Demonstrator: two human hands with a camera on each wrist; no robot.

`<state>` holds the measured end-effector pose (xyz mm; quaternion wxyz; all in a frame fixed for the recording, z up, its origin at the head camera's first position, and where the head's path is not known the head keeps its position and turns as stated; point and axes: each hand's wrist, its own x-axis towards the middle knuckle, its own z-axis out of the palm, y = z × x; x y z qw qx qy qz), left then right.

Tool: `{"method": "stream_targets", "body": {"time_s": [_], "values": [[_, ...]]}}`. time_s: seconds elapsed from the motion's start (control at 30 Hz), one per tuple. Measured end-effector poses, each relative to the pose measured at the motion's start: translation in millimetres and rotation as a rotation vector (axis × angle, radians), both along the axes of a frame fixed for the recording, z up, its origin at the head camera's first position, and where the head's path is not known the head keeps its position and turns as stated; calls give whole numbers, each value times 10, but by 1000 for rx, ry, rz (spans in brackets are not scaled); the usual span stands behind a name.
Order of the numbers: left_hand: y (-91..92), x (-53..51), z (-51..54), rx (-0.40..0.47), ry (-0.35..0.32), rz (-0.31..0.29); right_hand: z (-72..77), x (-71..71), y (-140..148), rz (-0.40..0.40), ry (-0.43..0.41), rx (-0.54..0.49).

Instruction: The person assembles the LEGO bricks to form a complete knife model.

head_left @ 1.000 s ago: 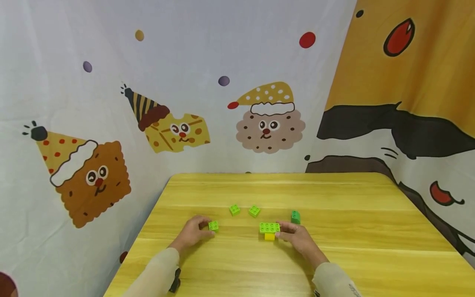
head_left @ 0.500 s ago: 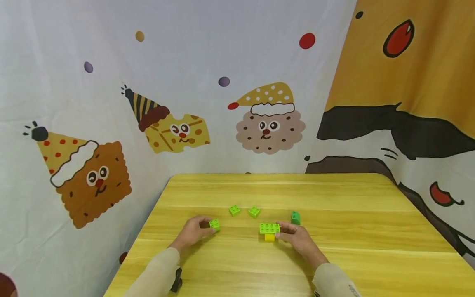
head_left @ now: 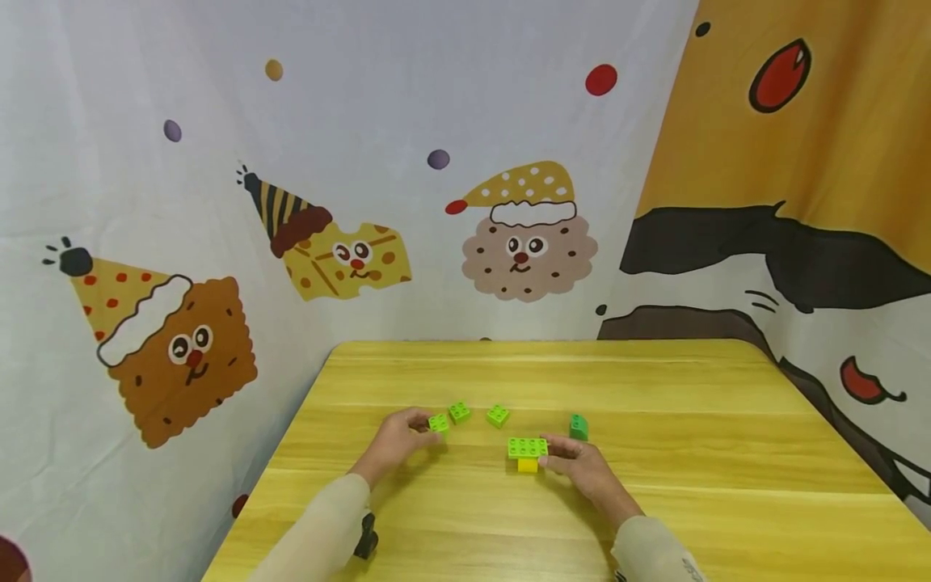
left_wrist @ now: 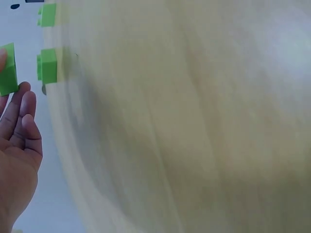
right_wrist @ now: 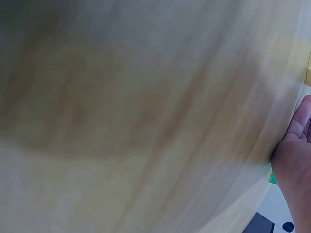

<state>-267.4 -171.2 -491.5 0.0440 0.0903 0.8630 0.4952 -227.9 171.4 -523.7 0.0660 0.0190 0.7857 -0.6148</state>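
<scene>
My left hand (head_left: 395, 441) pinches a small lime-green toy building brick (head_left: 438, 423) with several studs, close beside a similar loose brick (head_left: 459, 413). In the left wrist view that held brick (left_wrist: 8, 73) is cut off by the frame edge. Another lime-green brick (head_left: 498, 415) lies a little to the right. With thumb and fingers, my right hand (head_left: 587, 473) grips the right end of a longer lime-green brick (head_left: 527, 448), which sits on a yellow brick (head_left: 527, 466). The right wrist view shows only part of the right hand (right_wrist: 294, 160).
A dark green brick (head_left: 578, 427) with a rounded side stands just behind the right hand. The wood-grain table (head_left: 480, 525) reaches back to a white cloth (head_left: 364, 97) printed with cartoon snacks. A black device (head_left: 366, 536) is strapped at the left wrist.
My left hand, carrying the small lime-green brick, has moved right and away from me, up to the loose bricks. The right hand and its stacked bricks have stayed in place.
</scene>
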Motion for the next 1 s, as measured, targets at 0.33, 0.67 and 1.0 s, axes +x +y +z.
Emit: {"method": "stream_targets", "body": {"time_s": [0.33, 0.67, 1.0], "values": [[208, -40, 62, 53, 31, -17, 5, 9, 0, -5, 5, -7], [428, -38, 108, 69, 48, -73, -18, 9, 14, 15, 4, -4], [702, -53, 130, 64, 71, -116, -19, 31, 27, 2, 17, -3]]}}
